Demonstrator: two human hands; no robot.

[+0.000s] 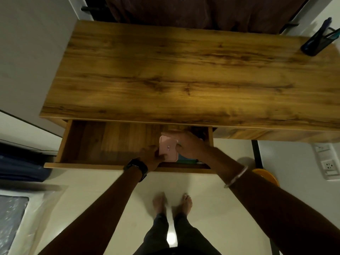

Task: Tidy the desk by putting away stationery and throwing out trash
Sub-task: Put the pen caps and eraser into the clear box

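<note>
A pink box [167, 148] with a small label is held inside the open wooden drawer [103, 142], at its right end. My left hand [151, 156], with a black watch on the wrist, grips the box's near left corner. My right hand [185, 143] grips its right side and far edge. Under the box, a teal and green item [189, 161] lies against the drawer's front wall, mostly hidden. The wooden desk top [184, 74] is bare except for a black mesh pen holder [318, 40] with pens at its far right corner.
An orange round object [266, 176] sits on the floor under the desk's right side. A white power strip [329, 162] lies at the far right. A dark curtain [193, 10] hangs behind the desk. My bare feet [173, 202] stand on the pale floor.
</note>
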